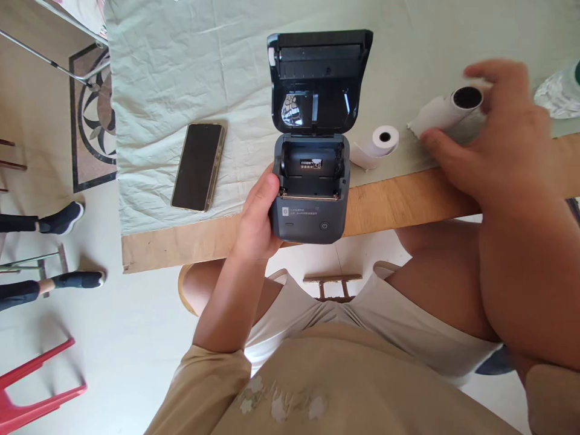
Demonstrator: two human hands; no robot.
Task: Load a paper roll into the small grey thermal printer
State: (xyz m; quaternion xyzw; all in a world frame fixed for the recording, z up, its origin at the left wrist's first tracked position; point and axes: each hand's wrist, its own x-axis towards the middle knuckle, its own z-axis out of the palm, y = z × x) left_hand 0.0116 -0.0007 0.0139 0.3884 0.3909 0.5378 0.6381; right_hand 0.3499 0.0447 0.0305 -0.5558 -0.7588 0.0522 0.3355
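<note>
A dark grey label printer [310, 225] stands at the table's front edge with its black lid [319, 72] swung up. The roll bay inside holds no roll, and a small printed sticker shows on its back wall. My left hand [259, 220] grips the printer's left side, thumb on the near corner. To the right, my right hand [502, 142] is slightly blurred, its fingers apart around a larger white paper roll [437, 115] with a black core. Its thumb lies by the roll's near side; whether it touches is unclear. Between them rests a smaller white roll [382, 145], its end loose.
A phone [197, 166] with a dark screen lies left of the printer on the pale green cloth [181, 66]. Clear crumpled plastic [559, 93] sits at the far right. A bare wooden edge [181, 246] runs along the front. Another person's shoes [63, 217] and a red stool [40, 380] are at left.
</note>
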